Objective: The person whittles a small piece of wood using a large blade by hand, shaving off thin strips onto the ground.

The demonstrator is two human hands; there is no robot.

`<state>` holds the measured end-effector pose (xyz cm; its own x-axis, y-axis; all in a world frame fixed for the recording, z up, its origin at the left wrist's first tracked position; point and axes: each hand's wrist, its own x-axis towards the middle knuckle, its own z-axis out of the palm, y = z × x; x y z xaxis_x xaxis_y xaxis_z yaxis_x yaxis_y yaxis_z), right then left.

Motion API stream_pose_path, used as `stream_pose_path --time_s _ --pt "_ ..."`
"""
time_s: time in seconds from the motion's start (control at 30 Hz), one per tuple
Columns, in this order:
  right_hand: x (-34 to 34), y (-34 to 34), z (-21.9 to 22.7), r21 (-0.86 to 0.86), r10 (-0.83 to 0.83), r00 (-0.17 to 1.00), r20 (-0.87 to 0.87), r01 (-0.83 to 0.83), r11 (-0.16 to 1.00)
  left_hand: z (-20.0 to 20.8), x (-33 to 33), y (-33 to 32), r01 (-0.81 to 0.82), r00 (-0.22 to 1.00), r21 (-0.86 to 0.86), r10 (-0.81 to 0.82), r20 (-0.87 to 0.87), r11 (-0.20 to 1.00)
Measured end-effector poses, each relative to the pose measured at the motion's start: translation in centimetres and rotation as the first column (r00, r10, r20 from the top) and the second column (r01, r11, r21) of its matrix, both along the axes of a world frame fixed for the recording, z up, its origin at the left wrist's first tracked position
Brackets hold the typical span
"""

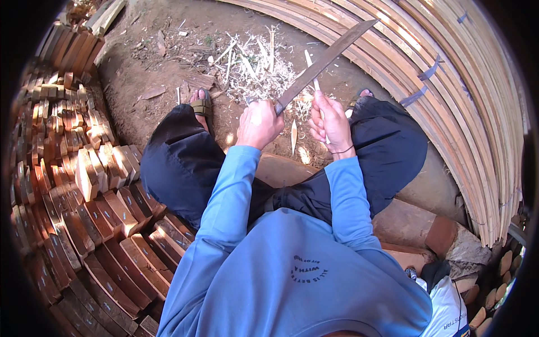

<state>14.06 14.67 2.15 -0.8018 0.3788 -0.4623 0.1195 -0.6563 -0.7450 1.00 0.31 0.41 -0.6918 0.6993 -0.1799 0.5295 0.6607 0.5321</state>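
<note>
My left hand (260,123) is closed around the handle of a machete (331,57), whose long, dull blade slants up and away to the right. My right hand (332,122) grips a thin, pale wooden stick (316,84) that stands up out of the fist. The blade crosses in front of the stick just above my right hand; whether they touch, I cannot tell. Between and below my hands shows a small pale wood piece with a pointed end (293,138). A heap of curly wood shavings (252,64) covers the ground beyond my hands.
Long bent wooden strips (443,106), tied with dark bands, curve along the right side. Stacked wooden blocks (112,224) fill the left. My sandalled feet rest apart on bare soil (135,73). A white bag (447,309) is at the lower right, near a brown beam (404,222).
</note>
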Motion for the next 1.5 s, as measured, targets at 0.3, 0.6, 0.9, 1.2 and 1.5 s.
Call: stream_pose_path --time_s 0.3,0.6,0.9,1.2,1.5 --pt "1.0 -0.5 1.4 0.043 0.05 0.998 -0.024 -0.049 0.998 0.1 -2.8 1.3 -0.282 0.958 -0.002 0.281 0.05 0.96" --pt "-0.3 -0.4 0.2 -0.076 -0.016 0.999 -0.051 0.012 0.997 2.5 -0.3 -0.5 -0.022 0.998 0.011 0.022 0.056 1.0" --pt "1.5 -0.8 3.2 0.064 0.086 0.983 -0.164 -0.076 0.995 1.3 -3.4 0.9 -0.293 0.952 -0.061 0.297 0.073 0.954" --pt "0.2 -0.6 0.7 0.0 0.021 0.996 -0.09 -0.021 1.0 5.1 -0.8 -1.1 -0.074 0.996 0.029 0.072 0.06 0.997" --pt "1.2 -1.6 0.7 0.348 0.14 0.988 0.058 -0.152 0.925 1.0 -1.6 0.2 -0.232 0.972 -0.075 0.228 -0.059 0.97"
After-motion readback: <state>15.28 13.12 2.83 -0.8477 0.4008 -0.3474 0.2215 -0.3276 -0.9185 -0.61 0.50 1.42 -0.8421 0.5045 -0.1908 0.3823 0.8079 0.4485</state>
